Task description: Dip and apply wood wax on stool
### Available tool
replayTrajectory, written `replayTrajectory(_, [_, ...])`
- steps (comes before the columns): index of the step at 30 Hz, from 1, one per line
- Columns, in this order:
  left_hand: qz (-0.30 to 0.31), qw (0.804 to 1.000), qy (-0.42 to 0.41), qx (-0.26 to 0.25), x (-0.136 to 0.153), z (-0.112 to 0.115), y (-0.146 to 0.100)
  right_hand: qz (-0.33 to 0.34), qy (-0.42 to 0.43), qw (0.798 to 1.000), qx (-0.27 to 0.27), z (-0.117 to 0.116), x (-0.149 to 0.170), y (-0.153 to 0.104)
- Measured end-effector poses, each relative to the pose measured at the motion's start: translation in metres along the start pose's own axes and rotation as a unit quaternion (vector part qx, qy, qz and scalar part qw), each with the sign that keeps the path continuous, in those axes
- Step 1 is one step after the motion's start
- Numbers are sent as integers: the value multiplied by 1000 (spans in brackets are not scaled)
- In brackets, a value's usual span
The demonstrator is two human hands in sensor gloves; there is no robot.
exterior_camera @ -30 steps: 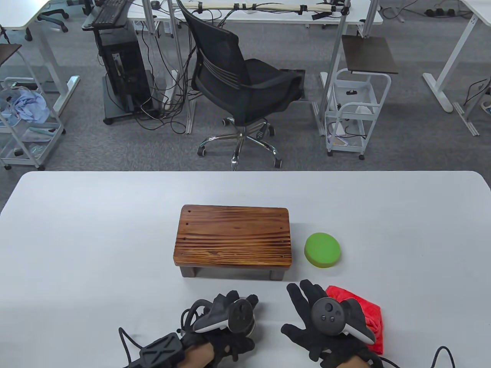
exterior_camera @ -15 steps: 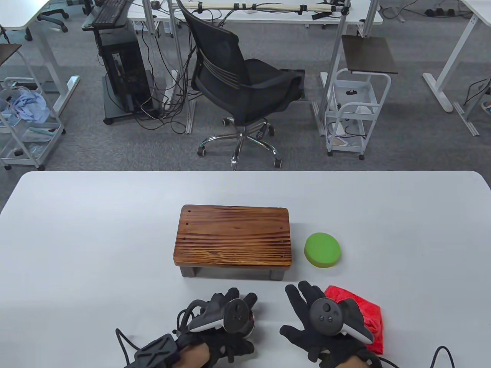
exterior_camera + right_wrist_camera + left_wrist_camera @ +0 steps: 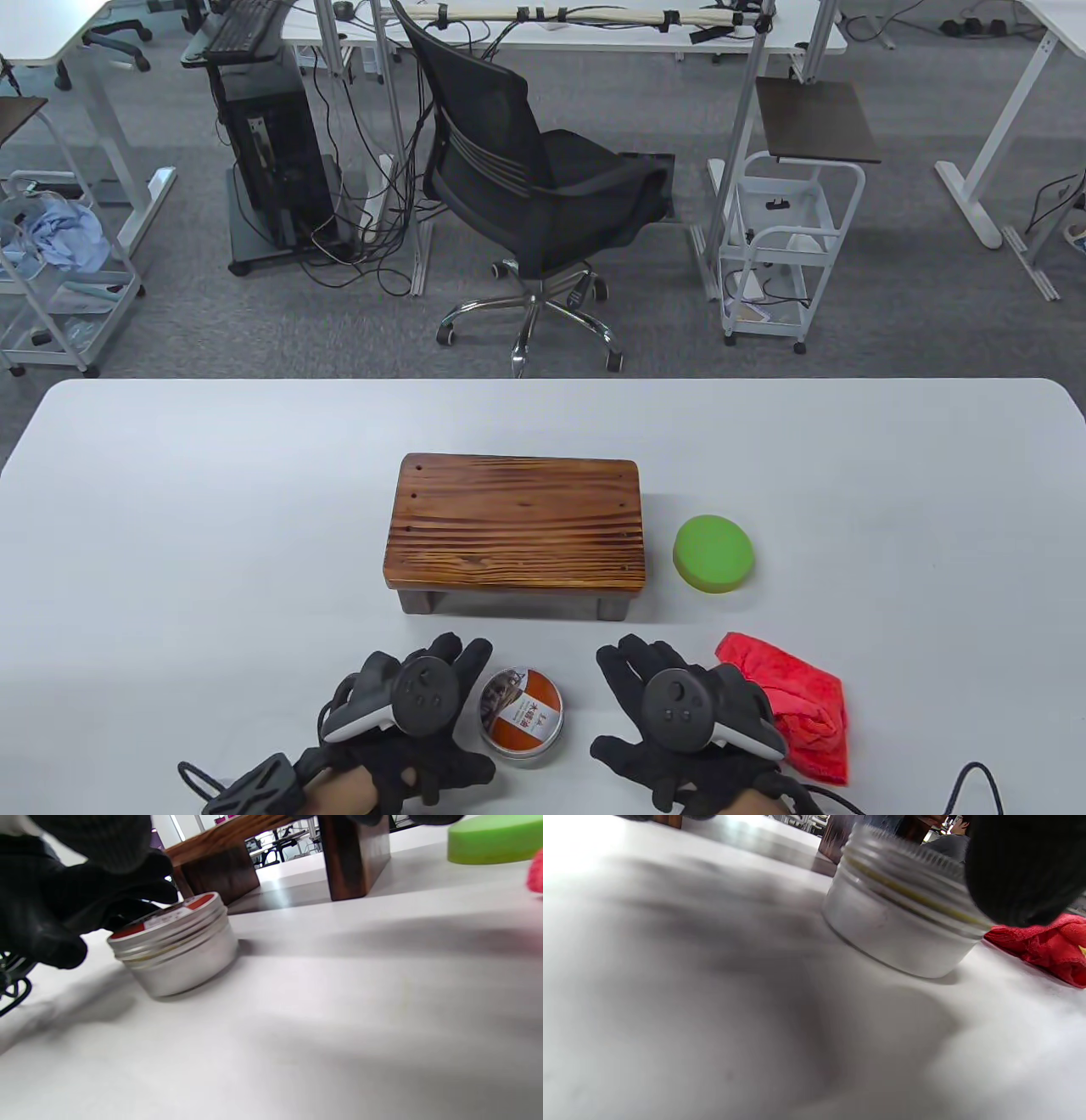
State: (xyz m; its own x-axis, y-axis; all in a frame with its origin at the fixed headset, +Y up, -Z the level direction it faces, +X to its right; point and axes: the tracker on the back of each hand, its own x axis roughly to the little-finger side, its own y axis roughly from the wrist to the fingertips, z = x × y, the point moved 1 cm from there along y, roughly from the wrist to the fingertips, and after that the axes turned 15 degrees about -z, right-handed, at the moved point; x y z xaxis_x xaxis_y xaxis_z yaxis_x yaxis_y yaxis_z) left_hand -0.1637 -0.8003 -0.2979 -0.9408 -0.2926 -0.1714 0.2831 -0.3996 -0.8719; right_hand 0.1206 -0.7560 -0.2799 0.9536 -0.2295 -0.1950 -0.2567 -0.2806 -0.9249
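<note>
**Both gloved hands rest beside a closed wax tin, stool beyond**

Nearest me, at the bottom edge of the white bench (image 3: 170, 509), I see my two gloved hands lying flat, each with a tracker strapped to its back. My left hand (image 3: 407, 722) sits just left of the wax tin (image 3: 521, 715); its fingers are spread and its grip is slack, holding nothing, though fingertips (image 3: 144, 895) reach close to the tin's rim in the right wrist view. I cannot tell whether they touch it. My right hand (image 3: 679, 713) lies to the tin's right, apart from it, fingers splayed and loose, its grip also empty.

The tin is a round metal one with its lid on; the lid bears an orange and white label. It stands upright on the bench between my hands.

Just right of my right hand lies a crumpled red cloth (image 3: 797, 709), partly tucked under that hand's tracker.

Farther off, in the middle of the bench, stands the low wooden stool (image 3: 516, 526), its striped top bare. A round green sponge (image 3: 713, 553) lies just beside its right end.

Past the bench, a black office chair (image 3: 534, 187) stands on grey carpet.
</note>
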Motion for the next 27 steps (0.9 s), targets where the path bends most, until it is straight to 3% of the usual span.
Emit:
replayTrajectory(6, [-17, 999, -18, 29, 7, 16, 11, -19, -48, 998, 18, -3, -23, 6])
replayTrajectory(18, [-40, 994, -3, 100, 10, 33, 29, -80, -114, 990, -24, -20, -94, 28])
replayTrajectory(27, [-42, 993, 14, 111, 6, 36, 31, -120, -149, 981, -28, -28, -114, 44])
